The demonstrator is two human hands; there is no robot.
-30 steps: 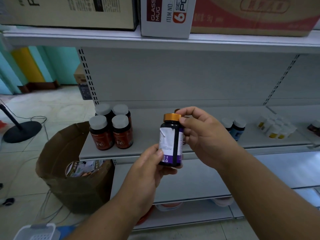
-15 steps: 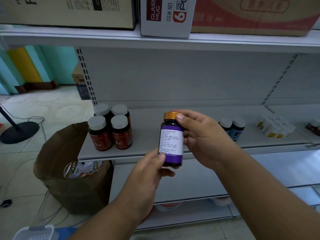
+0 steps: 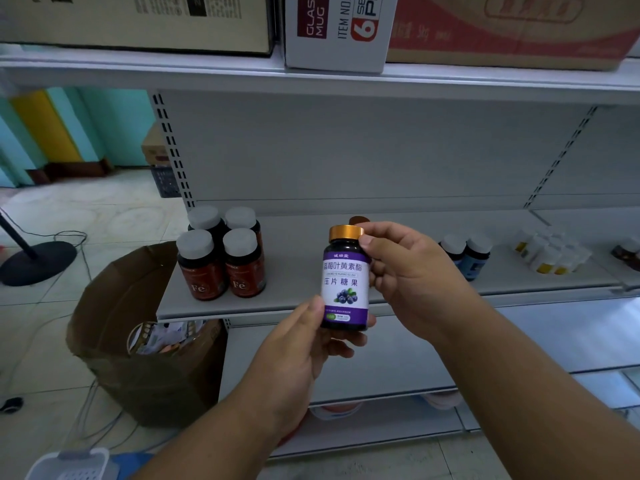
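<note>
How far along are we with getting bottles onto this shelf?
Done: four Fe bottles stand grouped at the left of the shelf, two blue-labelled bottles and small white bottles further right. In hand: the gold-capped blueberry bottle, label facing the camera, left hand holding its base, right hand pinching near the cap; not yet shelved. Left: probably placing it; the cardboard box on the floor holds more items.

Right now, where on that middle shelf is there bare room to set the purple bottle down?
The widest bare stretch of the shelf lies between the four red Fe bottles and the two blue-labelled bottles, though one brown-capped bottle stands behind the held purple bottle. The far right is crowded with small white bottles.
</note>
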